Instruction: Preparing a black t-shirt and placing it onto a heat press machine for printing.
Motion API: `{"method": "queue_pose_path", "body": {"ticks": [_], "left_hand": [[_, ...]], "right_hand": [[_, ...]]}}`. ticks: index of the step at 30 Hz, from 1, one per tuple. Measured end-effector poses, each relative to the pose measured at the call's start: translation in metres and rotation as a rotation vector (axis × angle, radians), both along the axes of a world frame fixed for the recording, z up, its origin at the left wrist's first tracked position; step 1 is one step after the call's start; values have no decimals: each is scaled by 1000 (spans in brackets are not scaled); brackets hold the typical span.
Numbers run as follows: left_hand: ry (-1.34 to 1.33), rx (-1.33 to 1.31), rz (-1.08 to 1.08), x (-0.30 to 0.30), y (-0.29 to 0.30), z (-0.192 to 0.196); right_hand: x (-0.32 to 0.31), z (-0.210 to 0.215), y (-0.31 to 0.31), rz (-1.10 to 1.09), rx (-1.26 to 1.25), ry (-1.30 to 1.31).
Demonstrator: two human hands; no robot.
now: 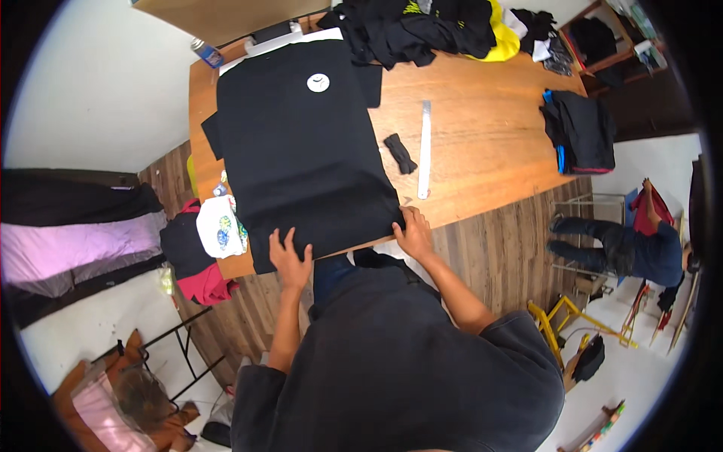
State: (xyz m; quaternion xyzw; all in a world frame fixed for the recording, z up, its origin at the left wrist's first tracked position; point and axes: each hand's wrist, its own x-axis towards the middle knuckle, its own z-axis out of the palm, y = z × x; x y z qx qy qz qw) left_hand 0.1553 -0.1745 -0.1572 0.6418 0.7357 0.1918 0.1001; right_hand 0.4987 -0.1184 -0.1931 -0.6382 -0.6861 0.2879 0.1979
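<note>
While both of your hands press flat on its near hem, the black T-shirt [301,143] lies spread on the wooden table [482,143], its long axis running from the near edge away toward the far left corner. Your left hand [290,260] rests on the hem with fingers splayed apart; your right hand [413,233] sits at the shirt's near right corner, fingers together and flat, clamped on nothing that shows. The cloth stretches straight ahead of your fingertips, and both hands are about equally close to it (the white round label [318,83] marks the far, neck end). Just right of the shirt lie a small black cloth piece [400,153] and a long pale ruler [425,151], parallel to it. A folded dark garment [581,132] sits at the right edge, a heap of dark clothes [422,30] at the far edge. No container shows on the table.
</note>
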Motion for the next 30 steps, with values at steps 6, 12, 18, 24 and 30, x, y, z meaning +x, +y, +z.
{"method": "queue_pose_path", "body": {"ticks": [6, 12, 18, 24, 30], "left_hand": [[-86, -107, 477, -49, -33, -45], [-14, -182, 662, -64, -45, -53], [-55, -310, 659, -68, -33, -21], [-191, -116, 558, -64, -68, -44], [-545, 33, 755, -73, -78, -37]], "right_hand": [[-41, -10, 4, -139, -132, -225], [-38, -32, -5, -121, -54, -56], [-29, -14, -8, -200, -376, 334], [-17, -3, -24, -227, -377, 487], [1, -41, -36, -303, -295, 434]]}}
